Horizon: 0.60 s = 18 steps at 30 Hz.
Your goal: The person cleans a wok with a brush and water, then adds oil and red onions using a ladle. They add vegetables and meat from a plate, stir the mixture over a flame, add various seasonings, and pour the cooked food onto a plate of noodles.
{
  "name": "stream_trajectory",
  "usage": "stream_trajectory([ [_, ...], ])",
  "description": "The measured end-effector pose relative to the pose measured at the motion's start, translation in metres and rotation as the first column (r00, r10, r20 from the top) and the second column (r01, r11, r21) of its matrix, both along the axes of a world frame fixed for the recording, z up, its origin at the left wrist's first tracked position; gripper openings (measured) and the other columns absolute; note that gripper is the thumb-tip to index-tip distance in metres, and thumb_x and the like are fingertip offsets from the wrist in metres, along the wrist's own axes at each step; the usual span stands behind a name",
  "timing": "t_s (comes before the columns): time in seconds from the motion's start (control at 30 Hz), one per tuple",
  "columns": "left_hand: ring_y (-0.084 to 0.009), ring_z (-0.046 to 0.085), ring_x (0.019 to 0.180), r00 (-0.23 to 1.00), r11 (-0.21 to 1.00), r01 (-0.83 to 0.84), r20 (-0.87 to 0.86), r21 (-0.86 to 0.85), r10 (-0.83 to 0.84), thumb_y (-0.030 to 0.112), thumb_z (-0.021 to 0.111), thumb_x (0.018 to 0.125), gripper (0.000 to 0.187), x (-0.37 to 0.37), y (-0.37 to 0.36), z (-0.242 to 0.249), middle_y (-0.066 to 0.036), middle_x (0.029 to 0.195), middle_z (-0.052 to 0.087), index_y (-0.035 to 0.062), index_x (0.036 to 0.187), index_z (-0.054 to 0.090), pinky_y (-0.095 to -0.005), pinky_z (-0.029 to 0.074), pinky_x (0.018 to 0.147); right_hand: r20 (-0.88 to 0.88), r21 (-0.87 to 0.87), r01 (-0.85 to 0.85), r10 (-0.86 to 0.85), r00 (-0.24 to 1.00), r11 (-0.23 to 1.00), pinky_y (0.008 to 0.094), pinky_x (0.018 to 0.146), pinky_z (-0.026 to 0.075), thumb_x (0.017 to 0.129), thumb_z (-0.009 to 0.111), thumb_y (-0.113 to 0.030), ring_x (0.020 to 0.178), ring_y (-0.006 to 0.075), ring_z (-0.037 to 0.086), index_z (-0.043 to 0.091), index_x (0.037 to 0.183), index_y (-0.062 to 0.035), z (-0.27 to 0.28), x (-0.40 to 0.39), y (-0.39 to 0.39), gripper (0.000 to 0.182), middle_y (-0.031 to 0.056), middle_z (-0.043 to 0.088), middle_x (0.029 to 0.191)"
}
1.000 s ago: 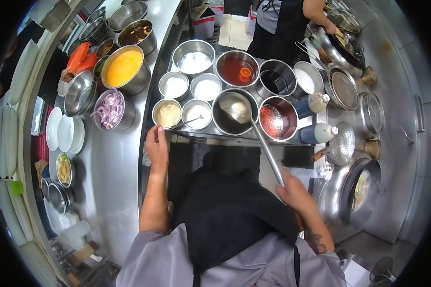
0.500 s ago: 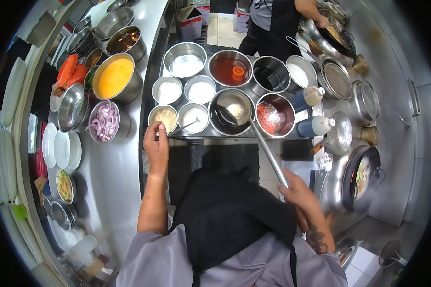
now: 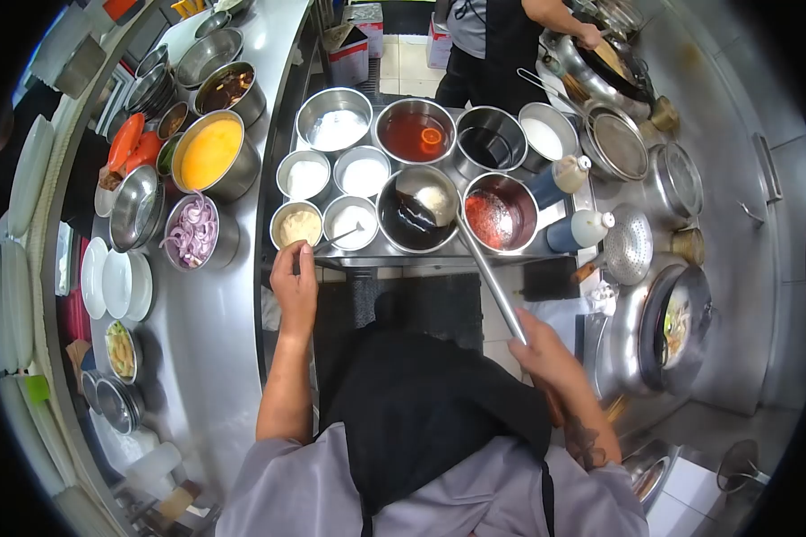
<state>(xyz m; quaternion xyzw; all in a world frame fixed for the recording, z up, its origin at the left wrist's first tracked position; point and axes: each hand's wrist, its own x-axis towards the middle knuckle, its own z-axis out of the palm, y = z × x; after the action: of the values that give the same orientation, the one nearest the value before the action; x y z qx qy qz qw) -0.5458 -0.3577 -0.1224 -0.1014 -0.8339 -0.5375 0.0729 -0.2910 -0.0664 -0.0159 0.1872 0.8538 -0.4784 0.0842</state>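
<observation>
My left hand [image 3: 294, 286] pinches the end of a small metal spoon [image 3: 342, 235], whose tip lies at the white contents of a small steel pot [image 3: 350, 223]. A pot of beige powder [image 3: 297, 226] stands just beyond my fingertips. My right hand [image 3: 546, 345] grips the long handle of a steel ladle [image 3: 493, 285]. The ladle's bowl [image 3: 427, 196], with something pale in it, rests over a pot of dark liquid [image 3: 407, 234]. To its right is a pot with red contents [image 3: 499, 213].
Further pots hold red liquid with a citrus slice [image 3: 416, 131], dark liquid [image 3: 491, 140] and white contents. At left are yellow liquid [image 3: 209, 155] and sliced onions [image 3: 190, 232]. Squeeze bottles [image 3: 580, 231] and a wok [image 3: 677, 329] are at right. A co-worker [image 3: 488, 54] stands beyond.
The view has shifted slightly, so the pots appear a little further left. Both hands keep their hold on the spoon and the ladle, and the ladle stays over the dark liquid.
</observation>
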Motion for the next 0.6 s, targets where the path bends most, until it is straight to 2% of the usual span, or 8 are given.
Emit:
stream_trajectory([
  [0.07, -0.019, 0.062, 0.087, 1.0, 0.997, -0.024, 0.012, 0.07, 0.024, 0.015, 0.058, 0.094, 0.023, 0.006, -0.001, -0.007, -0.012, 0.092, 0.066, -0.006, 0.1, 0.065, -0.0294, 0.048, 0.078, 0.168, -0.181, 0.08, -0.049, 0.985, 0.98, 0.028, 0.05, 0.044, 0.086, 0.056, -0.005, 0.055, 0.0127, 0.052, 0.05, 0.122, 0.003, 0.005, 0.0, 0.002, 0.037, 0.0059, 0.052, 0.071],
  [0.1, -0.019, 0.062, 0.087, 1.0, 0.997, -0.024, 0.007, 0.071, 0.024, 0.015, 0.058, 0.094, 0.023, 0.008, -0.002, -0.009, -0.012, 0.092, 0.066, -0.006, 0.1, 0.065, -0.0294, 0.048, 0.078, 0.163, -0.181, 0.079, -0.049, 0.985, 0.98, 0.028, 0.05, 0.044, 0.086, 0.056, -0.005, 0.055, 0.0127, 0.052, 0.05, 0.122, 0.003, 0.005, 0.002, 0.002, 0.037, 0.0059, 0.052, 0.071],
  [0.17, -0.0139, 0.061, 0.085, 0.971, 0.938, -0.164, 0.22, 0.305, 0.099, 0.018, 0.059, 0.094, 0.024, 0.011, -0.006, -0.008, -0.009, 0.089, 0.066, -0.0038, 0.1, 0.066, -0.0248, 0.046, 0.075, 0.226, -0.499, 0.266, -0.172, 0.959, 0.825, 0.0221, 0.043, 0.04, 0.087, 0.055, -0.004, 0.047, 0.0064, 0.048, 0.049, 0.125, 0.0031, 0.006, 0.004, 0.001, 0.039, 0.0013, 0.051, 0.069],
  [0.2, -0.0106, 0.059, 0.082, 0.952, 0.905, -0.222, 0.281, 0.363, 0.121, 0.019, 0.06, 0.094, 0.024, 0.013, -0.008, -0.007, -0.006, 0.086, 0.066, -0.0024, 0.101, 0.067, -0.0221, 0.045, 0.074, 0.219, -0.502, 0.257, -0.165, 0.962, 0.826, 0.0221, 0.043, 0.04, 0.087, 0.055, -0.004, 0.047, 0.0064, 0.048, 0.049, 0.125, 0.0031, 0.006, 0.006, 0.002, 0.039, 0.0013, 0.051, 0.069],
  [0.3, -0.0109, 0.059, 0.078, 0.929, 0.82, -0.283, 0.354, 0.498, 0.106, 0.018, 0.06, 0.094, 0.023, 0.013, -0.02, -0.017, -0.005, 0.084, 0.066, -0.0024, 0.101, 0.067, -0.0225, 0.046, 0.073, 0.259, -0.591, 0.29, -0.163, 0.952, 0.753, 0.0218, 0.039, 0.035, 0.087, 0.056, -0.004, 0.044, 0.0063, 0.045, 0.049, 0.126, 0.0017, 0.001, 0.011, 0.009, 0.041, 0.0001, 0.05, 0.068],
  [0.4, -0.0099, 0.058, 0.075, 0.909, 0.787, -0.331, 0.398, 0.521, 0.119, 0.017, 0.059, 0.093, 0.022, 0.017, -0.023, -0.014, -0.005, 0.083, 0.065, -0.0022, 0.1, 0.067, -0.0226, 0.046, 0.071, 0.27, -0.653, 0.268, -0.113, 0.956, 0.709, 0.0211, 0.04, 0.04, 0.088, 0.052, -0.001, 0.043, 0.0064, 0.047, 0.05, 0.124, 0.0036, -0.004, 0.013, 0.013, 0.036, 0.0006, 0.051, 0.068],
  [0.47, -0.0096, 0.058, 0.075, 0.909, 0.779, -0.334, 0.401, 0.531, 0.116, 0.017, 0.059, 0.093, 0.021, 0.021, -0.022, -0.009, -0.005, 0.083, 0.065, -0.0019, 0.099, 0.067, -0.0222, 0.046, 0.071, 0.33, -0.637, 0.287, -0.084, 0.94, 0.716, 0.0216, 0.038, 0.034, 0.087, 0.054, -0.002, 0.043, 0.0078, 0.045, 0.05, 0.122, 0.0004, -0.011, 0.012, 0.014, 0.035, 0.0009, 0.049, 0.066],
  [0.6, -0.009, 0.058, 0.075, 0.907, 0.805, -0.339, 0.398, 0.487, 0.141, 0.016, 0.06, 0.093, 0.02, 0.03, -0.014, 0.0, -0.005, 0.083, 0.065, -0.0014, 0.098, 0.067, -0.0211, 0.045, 0.069, 0.313, -0.719, 0.291, -0.079, 0.946, 0.632, 0.022, 0.038, 0.034, 0.087, 0.053, -0.002, 0.043, 0.0083, 0.045, 0.05, 0.123, 0.0001, -0.02, 0.016, 0.023, 0.035, 0.0026, 0.049, 0.068],
])
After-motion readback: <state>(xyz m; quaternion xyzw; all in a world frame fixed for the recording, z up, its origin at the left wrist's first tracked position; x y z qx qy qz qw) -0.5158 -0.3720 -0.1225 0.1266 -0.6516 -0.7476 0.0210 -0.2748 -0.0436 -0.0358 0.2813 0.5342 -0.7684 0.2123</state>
